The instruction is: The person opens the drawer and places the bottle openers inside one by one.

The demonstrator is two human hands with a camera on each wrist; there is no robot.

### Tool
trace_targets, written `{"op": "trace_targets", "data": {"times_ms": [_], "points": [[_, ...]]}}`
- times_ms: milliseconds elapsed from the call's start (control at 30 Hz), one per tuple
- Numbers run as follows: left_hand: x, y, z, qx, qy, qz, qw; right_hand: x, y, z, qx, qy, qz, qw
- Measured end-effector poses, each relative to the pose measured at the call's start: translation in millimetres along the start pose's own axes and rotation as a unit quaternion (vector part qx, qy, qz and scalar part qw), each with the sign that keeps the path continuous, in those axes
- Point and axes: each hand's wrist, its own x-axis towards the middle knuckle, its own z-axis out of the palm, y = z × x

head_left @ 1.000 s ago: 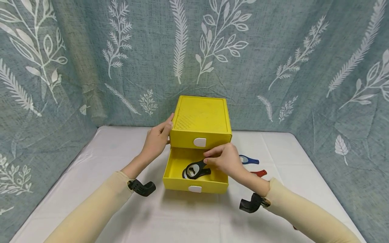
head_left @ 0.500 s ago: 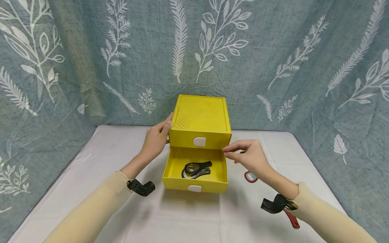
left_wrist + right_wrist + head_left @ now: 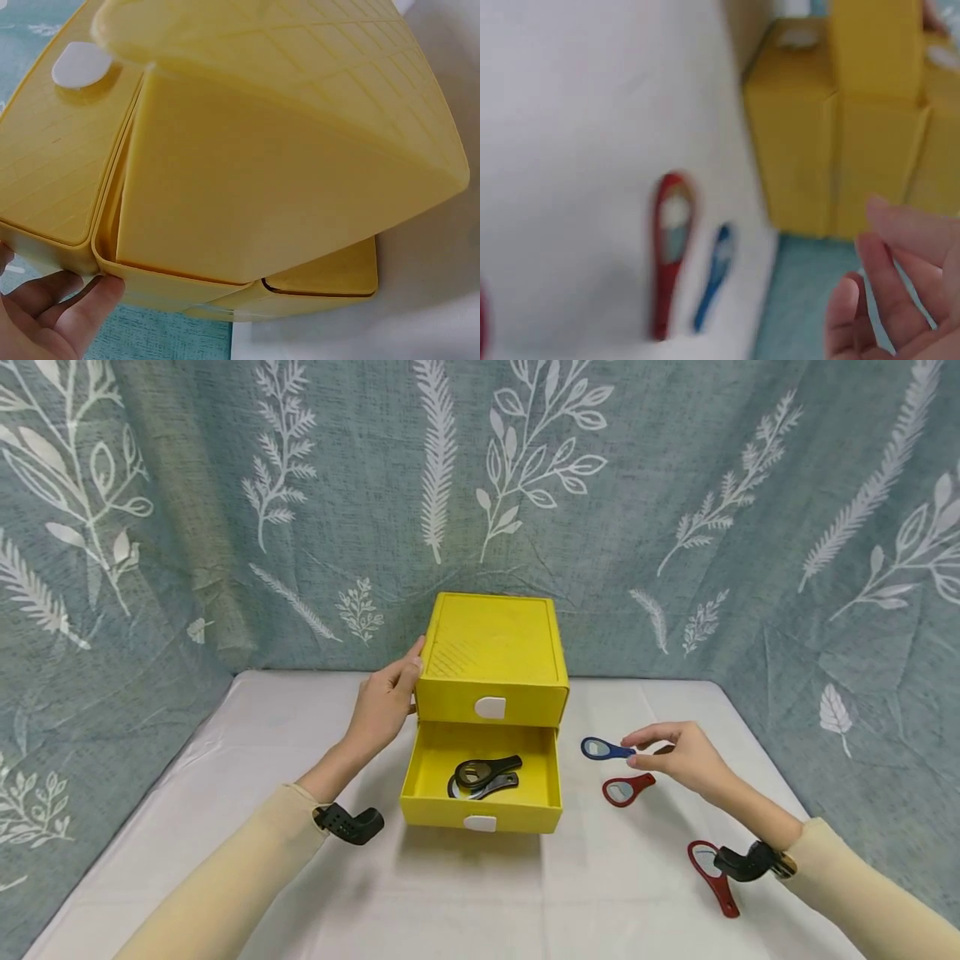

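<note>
A yellow drawer cabinet (image 3: 491, 639) stands at the table's back with one drawer (image 3: 450, 814) pulled out. Inside that drawer, two black bottle openers (image 3: 487, 771) lie partly overlapping. My left hand (image 3: 382, 702) rests against the cabinet's left side, its fingertips (image 3: 101, 292) touching the edge in the left wrist view. To the right of the cabinet, my right hand (image 3: 682, 756) hovers by the handle of a blue bottle opener (image 3: 600, 749), fingers loosely bent. In the right wrist view, the right hand (image 3: 907, 277) appears apart from the blue opener (image 3: 715, 277).
A red bottle opener (image 3: 626, 789) lies just in front of the blue one. Another red bottle opener (image 3: 716, 877) is nearer the front right, beside the right wrist's camera. White cloth covers the table (image 3: 480, 902); a patterned curtain (image 3: 360, 510) hangs behind.
My right hand has let go of a black bottle opener in the drawer and moved right to the blue one. My left hand stays against the cabinet.
</note>
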Motion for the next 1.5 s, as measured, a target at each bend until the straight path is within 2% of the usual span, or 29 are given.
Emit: {"op": "trace_targets", "data": {"times_ms": [200,400,633,967,1500], "points": [[-0.3,-0.1,0.8,-0.004,-0.005,0.000,1.0000,-2.0,40.6,-7.7,0.004,-0.032,0.007,0.999],[-0.3,-0.7,0.8,-0.004,-0.006,0.005,1.0000,0.1,61.5,-11.3,0.003,-0.039,0.026,0.999],[0.6,-1.5,0.9,0.000,-0.005,0.008,1.0000,4.3,67.3,-13.1,0.018,-0.045,0.060,0.997],[0.6,-0.9,0.3,0.005,-0.003,0.002,1.0000,6.3,79.0,-12.8,0.018,-0.078,0.051,0.995],[-0.1,-2.3,-0.7,0.007,0.002,0.004,1.0000,7.7,89.5,-5.0,-0.029,-0.062,0.047,0.997]]}}
